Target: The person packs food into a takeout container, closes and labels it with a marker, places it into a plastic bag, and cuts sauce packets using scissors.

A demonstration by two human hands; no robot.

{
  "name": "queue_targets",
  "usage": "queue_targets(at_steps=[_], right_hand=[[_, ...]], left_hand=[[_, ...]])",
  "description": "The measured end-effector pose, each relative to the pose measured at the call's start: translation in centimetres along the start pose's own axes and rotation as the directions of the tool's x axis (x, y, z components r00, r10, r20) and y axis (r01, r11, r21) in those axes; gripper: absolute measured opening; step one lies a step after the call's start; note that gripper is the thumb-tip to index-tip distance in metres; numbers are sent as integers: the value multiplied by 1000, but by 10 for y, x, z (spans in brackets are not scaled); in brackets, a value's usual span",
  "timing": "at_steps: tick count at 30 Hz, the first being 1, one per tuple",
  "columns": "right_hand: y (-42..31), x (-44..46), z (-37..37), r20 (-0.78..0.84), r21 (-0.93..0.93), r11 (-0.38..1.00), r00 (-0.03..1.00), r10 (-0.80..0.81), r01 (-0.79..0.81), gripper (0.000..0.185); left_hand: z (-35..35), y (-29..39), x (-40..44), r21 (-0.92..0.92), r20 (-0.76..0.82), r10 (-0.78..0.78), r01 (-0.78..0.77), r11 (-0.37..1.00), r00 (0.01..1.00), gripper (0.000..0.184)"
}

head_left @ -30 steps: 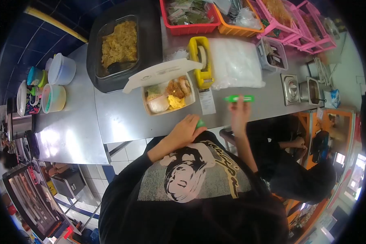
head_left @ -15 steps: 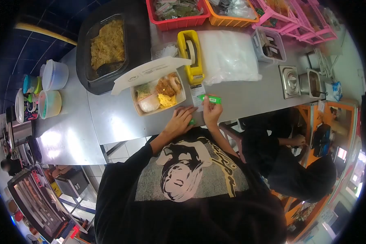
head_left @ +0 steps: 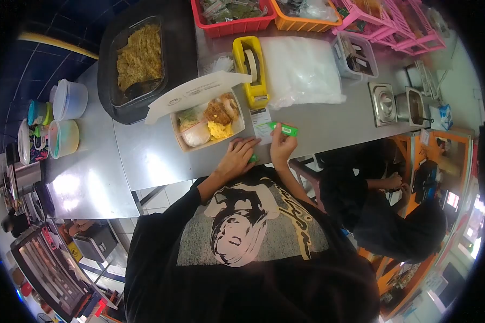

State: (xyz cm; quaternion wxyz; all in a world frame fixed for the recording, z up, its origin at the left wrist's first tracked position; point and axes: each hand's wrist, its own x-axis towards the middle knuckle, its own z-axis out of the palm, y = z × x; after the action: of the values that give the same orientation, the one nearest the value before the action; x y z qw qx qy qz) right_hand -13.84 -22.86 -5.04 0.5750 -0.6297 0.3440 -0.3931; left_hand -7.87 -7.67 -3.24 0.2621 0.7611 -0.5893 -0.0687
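My right hand [head_left: 282, 148] grips a green marker [head_left: 289, 130], its tip over a printed paper slip [head_left: 261, 121] on the steel table. My left hand [head_left: 238, 157] rests at the table edge by the slip's lower end, its fingers curled round a small green object [head_left: 253, 159], probably the marker's cap. Left of the slip sits an open food box [head_left: 237, 132] with fried chicken [head_left: 216, 112], yellow egg [head_left: 220, 129] and white rice [head_left: 196, 135]. Its lid [head_left: 196, 92] stands raised at the back.
Behind the slip are a yellow tape dispenser [head_left: 258, 95] and a stack of clear plastic bags [head_left: 303, 70]. A black tray [head_left: 106, 70] of food stands back left. Red [head_left: 234, 28] and orange [head_left: 309, 24] baskets line the back. A seated person [head_left: 380, 215] is at the right.
My right hand has come left with the marker, from the bare table to the slip. My left hand stays near the table edge. The view has shifted slightly.
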Motion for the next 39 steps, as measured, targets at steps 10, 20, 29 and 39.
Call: queue_targets(at_steps=[10,20,29,39], right_hand=[[20,-5,-4,86,-167,979,990,-107,121,10],[11,-13,-8,196,-171,977,976,-95,129,12],[9,-17,-5,86,-55,990,989,-122,127,10],[2,-18,-5,21,-77,989,992,-124,125,10]], left_hand=[[5,-2,-1,-21,-13,-15,15,1000,1000,34],[7,-2,-3,1,2,-34,34,999,999,36],[6,-3,-4,-8,3,-7,7,1000,1000,39],[7,-4,-5,-45,-13,-14,14,999,1000,38]])
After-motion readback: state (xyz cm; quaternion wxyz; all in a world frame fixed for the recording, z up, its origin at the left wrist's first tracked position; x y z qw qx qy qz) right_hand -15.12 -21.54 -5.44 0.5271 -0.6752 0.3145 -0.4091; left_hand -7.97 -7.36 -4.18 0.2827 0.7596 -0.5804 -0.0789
